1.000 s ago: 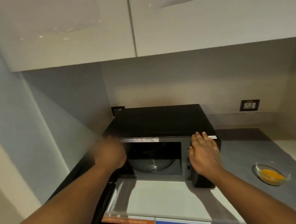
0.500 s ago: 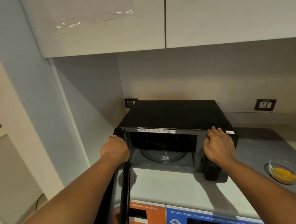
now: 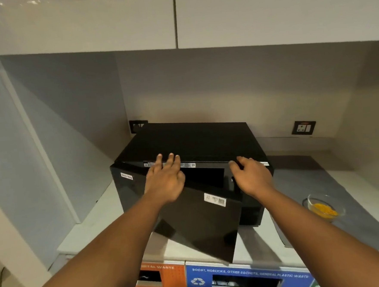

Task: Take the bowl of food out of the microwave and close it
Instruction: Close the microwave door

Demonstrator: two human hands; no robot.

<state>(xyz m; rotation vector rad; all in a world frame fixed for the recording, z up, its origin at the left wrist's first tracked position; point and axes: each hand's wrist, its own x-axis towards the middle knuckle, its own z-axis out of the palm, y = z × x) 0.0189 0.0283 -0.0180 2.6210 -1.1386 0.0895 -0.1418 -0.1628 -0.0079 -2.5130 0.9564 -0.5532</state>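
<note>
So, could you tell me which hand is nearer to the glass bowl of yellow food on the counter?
The right hand. It rests on the microwave's top right front corner, with the bowl further right on the counter; the left hand is on the partly open door, farther away.

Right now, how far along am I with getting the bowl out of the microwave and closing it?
Done: the bowl of food sits on the counter right of the microwave. In hand: your left hand is flat on the door, which is partly shut, with a gap showing; your right hand rests on the top front edge. Left: press it fully closed.
</note>
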